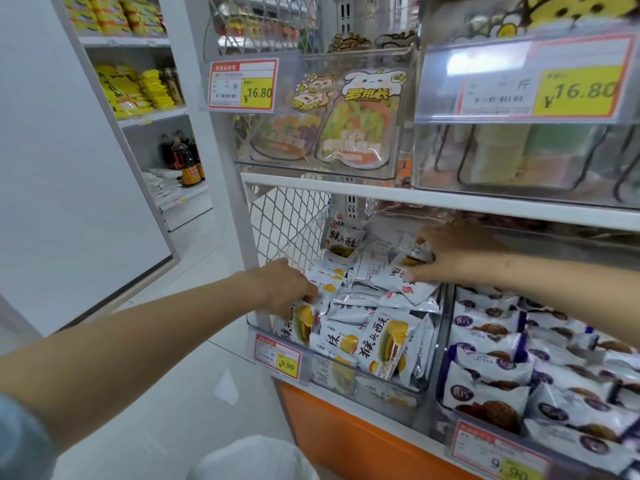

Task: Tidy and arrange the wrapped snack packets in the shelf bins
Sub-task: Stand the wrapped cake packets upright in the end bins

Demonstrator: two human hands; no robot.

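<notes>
White snack packets [367, 306] lie heaped every way in a clear bin [427, 344], between and under both hands. Some stand on edge at the front and some lie flat or tipped at the back. They are small sealed foil pillows, and I judge them light, crinkly and slick, with a crumbly pastry inside that would break if squeezed. Best taken by the crimped end seam or flat across the faces, and swept in handfuls rather than pressed. Left hand [284, 289] is at the bin's near left corner, fingers curled down over a packet's edge and seemingly pinching it. Right hand [453, 254] is well apart from it at the back of the heap, palm down with fingers spread and thumb pressing a packet. The print on the packets reads 猴头酥 beside a picture of a yellow filled biscuit. Below the left hand a red and yellow price tag [277, 356] reads 9.90. Under the right forearm a neighbouring bin holds purple-marked packets [491, 375], whose writing is too small to read. Their price label [502, 455] also shows 9.90. Above both hands, upper bins hold cartoon pouches [363, 123] marked 罗班长. The tags there [242, 84] read ¥16.80. A white mesh panel [287, 223] stands just beyond the left hand.
</notes>
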